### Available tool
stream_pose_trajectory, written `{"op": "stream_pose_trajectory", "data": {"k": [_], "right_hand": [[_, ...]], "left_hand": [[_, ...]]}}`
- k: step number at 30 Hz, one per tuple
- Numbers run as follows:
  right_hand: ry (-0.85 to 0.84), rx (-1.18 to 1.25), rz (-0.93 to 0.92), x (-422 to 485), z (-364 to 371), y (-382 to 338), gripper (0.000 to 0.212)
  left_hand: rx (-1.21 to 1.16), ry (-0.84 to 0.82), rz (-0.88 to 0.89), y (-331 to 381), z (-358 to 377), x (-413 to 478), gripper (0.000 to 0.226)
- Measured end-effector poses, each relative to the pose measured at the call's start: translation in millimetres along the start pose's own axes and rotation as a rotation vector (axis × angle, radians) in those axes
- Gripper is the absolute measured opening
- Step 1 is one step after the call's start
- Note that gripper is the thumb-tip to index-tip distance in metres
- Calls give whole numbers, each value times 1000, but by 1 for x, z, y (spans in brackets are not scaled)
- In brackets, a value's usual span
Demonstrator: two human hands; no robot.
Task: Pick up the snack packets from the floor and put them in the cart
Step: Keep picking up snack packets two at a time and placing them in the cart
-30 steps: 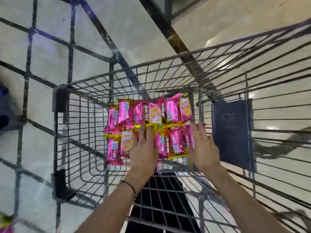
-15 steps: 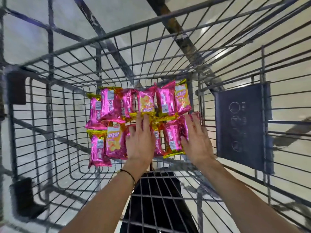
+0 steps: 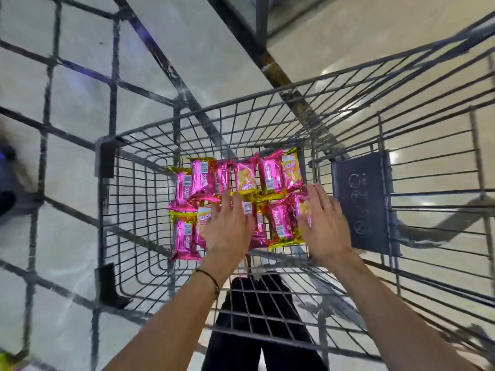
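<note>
- Your snack packets [image 3: 267,178] lie in two rows on the bottom of the cart [image 3: 187,121], toward its far end
- Both hands are flat with straight fingers, gripping nothing: left hand [image 3: 230,228] on the near row, right hand [image 3: 324,226] at that row's right edge
- Looks like the placing/tidying step to me
- Next I'd guess you lift out and check the floor [image 3: 214,49] for leftovers; that yellow blur bottom-left might be one, can't tell

Wire cart [image 3: 99,223] standing on a pale tiled floor [image 3: 214,49]; pink-and-yellow snack packets [image 3: 269,174] lie flat in two overlapping rows on its mesh bottom.
</note>
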State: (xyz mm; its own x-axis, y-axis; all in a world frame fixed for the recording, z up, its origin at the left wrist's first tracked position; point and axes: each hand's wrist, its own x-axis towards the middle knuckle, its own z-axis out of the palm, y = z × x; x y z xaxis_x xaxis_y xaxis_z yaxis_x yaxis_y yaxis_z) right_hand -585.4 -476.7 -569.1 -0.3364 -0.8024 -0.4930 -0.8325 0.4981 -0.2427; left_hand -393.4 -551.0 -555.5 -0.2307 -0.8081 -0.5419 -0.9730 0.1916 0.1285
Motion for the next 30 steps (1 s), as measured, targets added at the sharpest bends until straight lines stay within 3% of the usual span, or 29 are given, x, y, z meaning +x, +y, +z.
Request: {"op": "stream_pose_trajectory", "data": {"k": [5, 11, 18, 24, 30], "right_hand": [[89, -16, 21, -38, -71, -21, 62], [228, -161, -95, -100, -145, -63, 54], [328, -192, -233, -177, -203, -130, 54], [339, -205, -386, -206, -213, -177, 54], [305, -271, -603, -215, -219, -210, 54]], "left_hand": [[142, 9, 137, -14, -65, -32, 57], [114, 100, 240, -31, -167, -92, 56], [164, 305, 322, -59, -235, -187, 62], [71, 421, 210, -83, -235, -244, 60], [21, 535, -71, -127, -224, -290, 62]]}}
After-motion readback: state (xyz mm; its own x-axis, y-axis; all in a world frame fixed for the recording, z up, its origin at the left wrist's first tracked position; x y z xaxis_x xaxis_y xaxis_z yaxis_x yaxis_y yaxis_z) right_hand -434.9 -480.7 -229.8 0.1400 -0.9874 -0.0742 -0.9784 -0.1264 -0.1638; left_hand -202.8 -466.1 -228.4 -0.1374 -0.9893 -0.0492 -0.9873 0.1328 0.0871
